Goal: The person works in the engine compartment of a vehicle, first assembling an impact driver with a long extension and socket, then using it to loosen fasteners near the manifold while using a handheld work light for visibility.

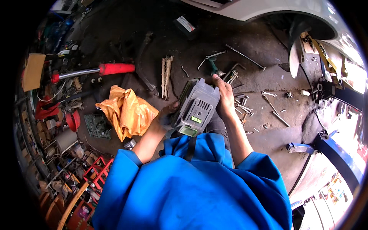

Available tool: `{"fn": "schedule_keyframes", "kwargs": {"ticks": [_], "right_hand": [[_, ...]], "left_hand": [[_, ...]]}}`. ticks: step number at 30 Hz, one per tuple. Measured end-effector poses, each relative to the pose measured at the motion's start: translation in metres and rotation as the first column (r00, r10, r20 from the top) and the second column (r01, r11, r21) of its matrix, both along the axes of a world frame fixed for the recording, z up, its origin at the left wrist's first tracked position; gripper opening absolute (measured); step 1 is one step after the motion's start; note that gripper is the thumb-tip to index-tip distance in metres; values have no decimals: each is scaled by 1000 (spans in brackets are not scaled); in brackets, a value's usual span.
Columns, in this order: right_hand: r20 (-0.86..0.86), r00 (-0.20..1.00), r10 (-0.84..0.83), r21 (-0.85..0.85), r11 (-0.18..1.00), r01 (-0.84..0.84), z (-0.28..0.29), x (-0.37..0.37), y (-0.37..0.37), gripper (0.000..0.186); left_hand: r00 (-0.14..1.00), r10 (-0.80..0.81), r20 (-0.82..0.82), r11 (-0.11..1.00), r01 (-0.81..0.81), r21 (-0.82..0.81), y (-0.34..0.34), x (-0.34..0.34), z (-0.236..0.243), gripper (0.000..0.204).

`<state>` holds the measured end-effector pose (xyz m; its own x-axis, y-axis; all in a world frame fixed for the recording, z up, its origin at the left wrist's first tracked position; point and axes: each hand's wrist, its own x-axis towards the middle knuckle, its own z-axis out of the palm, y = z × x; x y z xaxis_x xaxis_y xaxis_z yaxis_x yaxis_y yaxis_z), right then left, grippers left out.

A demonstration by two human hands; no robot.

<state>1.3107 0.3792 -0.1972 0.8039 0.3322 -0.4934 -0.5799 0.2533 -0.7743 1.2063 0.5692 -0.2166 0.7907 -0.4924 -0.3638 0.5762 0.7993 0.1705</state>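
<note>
A grey and black battery pack (197,105) with green markings is held in front of my body. My left hand (166,115) is closed on its left side. My right hand (224,90) grips its right end, thumb uppermost. Just beyond my right thumb shows a green tool (214,66); whether it touches my hand or the battery is unclear. Wrenches (270,94) and small metal parts lie on the dark floor to my right. An orange plastic sack (126,111) lies to the left of my left hand.
A white car body (245,9) overhangs at top right. Blue lift arms (337,157) and a cable run along the right. At left are a red-handled jack (115,69), a rusty metal bar (165,76), a circuit board (97,124) and cluttered shelving with red crates (96,172).
</note>
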Motion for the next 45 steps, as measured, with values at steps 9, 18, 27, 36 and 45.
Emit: {"fn": "schedule_keyframes", "kwargs": {"ticks": [9, 18, 27, 36, 45], "right_hand": [[76, 994, 75, -273, 961, -51, -92, 95, 40, 33], [-180, 831, 526, -626, 590, -510, -345, 156, 19, 30], [-407, 24, 913, -855, -372, -362, -623, 159, 23, 23], [-471, -317, 823, -835, -532, -141, -752, 171, 90, 27], [-741, -552, 382, -621, -702, 348, -784, 172, 46, 36]], "left_hand": [[951, 99, -292, 993, -115, -39, 14, 79, -74, 86], [775, 279, -567, 882, -441, -169, 25, 57, -319, 75], [568, 597, -566, 701, -712, 25, 71, 10, -459, 56], [284, 569, -772, 624, -760, 181, 54, -30, -470, 51], [233, 537, -811, 633, -746, 205, 52, -32, -463, 47]]}}
